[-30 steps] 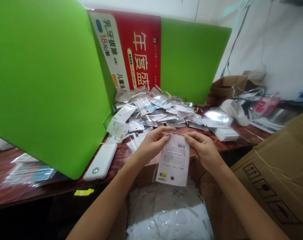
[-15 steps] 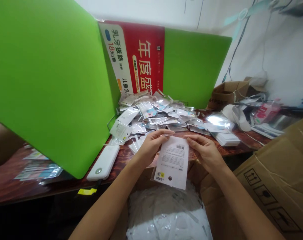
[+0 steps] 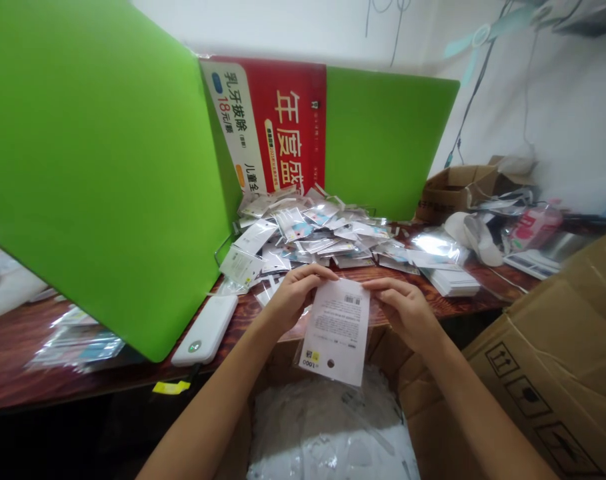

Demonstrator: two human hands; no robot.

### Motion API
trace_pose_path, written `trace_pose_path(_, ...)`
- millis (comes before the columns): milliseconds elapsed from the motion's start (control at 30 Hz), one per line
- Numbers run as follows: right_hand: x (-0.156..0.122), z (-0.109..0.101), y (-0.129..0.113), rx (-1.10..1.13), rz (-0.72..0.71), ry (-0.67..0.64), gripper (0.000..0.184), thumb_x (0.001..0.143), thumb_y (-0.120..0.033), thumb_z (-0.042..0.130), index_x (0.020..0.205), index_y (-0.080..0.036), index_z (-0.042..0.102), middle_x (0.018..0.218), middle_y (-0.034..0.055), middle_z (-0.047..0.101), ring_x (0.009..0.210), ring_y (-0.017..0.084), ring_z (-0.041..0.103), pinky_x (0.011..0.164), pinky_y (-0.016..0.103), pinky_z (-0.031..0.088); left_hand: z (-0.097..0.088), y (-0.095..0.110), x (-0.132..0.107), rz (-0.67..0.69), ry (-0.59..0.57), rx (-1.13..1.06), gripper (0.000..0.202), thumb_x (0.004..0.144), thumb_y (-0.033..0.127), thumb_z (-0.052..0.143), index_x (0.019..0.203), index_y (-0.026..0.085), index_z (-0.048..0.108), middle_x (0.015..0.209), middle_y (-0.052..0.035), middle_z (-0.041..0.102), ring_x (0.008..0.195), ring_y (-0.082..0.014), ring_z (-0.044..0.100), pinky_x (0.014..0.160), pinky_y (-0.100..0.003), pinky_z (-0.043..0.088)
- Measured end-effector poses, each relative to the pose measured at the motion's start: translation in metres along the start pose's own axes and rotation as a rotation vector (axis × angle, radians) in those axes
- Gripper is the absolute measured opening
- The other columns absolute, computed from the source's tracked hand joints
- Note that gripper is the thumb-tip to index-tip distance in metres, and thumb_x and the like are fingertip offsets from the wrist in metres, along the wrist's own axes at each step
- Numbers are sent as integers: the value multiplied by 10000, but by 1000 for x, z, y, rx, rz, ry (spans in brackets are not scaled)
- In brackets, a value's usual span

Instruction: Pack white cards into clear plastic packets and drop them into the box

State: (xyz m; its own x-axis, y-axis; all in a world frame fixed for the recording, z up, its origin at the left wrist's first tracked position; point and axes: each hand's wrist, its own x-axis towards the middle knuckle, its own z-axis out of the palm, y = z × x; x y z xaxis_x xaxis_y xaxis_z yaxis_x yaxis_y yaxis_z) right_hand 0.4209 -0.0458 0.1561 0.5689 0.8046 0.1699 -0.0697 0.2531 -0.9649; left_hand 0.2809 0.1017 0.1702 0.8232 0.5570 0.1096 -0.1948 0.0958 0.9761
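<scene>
A white printed card in a clear plastic sleeve (image 3: 335, 333) hangs in front of me, barcode near its top. My left hand (image 3: 293, 297) pinches its upper left edge. At its upper right corner, my right hand (image 3: 403, 307) pinches the sleeve. Both hands hover just above the near edge of the wooden table (image 3: 47, 373). Below them an open cardboard box (image 3: 333, 433) holds several clear sleeves and white cards.
A heap of packed sleeves (image 3: 313, 233) lies behind my hands. Green divider panels (image 3: 97, 173) and a red poster (image 3: 277, 127) wall the back and left. A white power bank (image 3: 206, 330) lies left, a card stack (image 3: 450, 280) right, a large carton (image 3: 553, 380) at far right.
The card has tilted and shifted slightly left and down in my hands. The view has drifted a little; someone's arm showed at far left half a second ago and is gone.
</scene>
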Motion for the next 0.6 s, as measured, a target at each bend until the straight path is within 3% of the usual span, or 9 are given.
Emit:
trace_pose_path(267, 3, -3, 6, 32, -88, -142, 268, 736, -283, 551, 856, -198, 775, 939, 75, 735, 877, 221, 623, 795, 342, 477, -8, -3, -1, 71, 32, 78, 127, 720, 241, 581, 708, 210, 704, 725, -19, 623, 579, -120, 494, 487, -224, 325)
trace_pose_path(467, 3, -2, 6, -10, -89, -158, 270, 739, -290, 559, 876, -200, 773, 940, 77, 736, 860, 217, 627, 813, 357, 477, -7, -4, 1, 96, 89, 122, 151, 680, 228, 556, 686, 200, 704, 722, -30, 611, 592, -130, 475, 495, -230, 325)
trace_pose_path(600, 1, -4, 5, -145, -106, -170, 279, 774, -299, 552, 929, -198, 760, 1025, 79, 720, 979, 238, 619, 884, 383, 456, -7, -4, 3, 67, 106, 96, 124, 650, 226, 574, 661, 200, 694, 697, -27, 599, 588, -131, 470, 495, -230, 330)
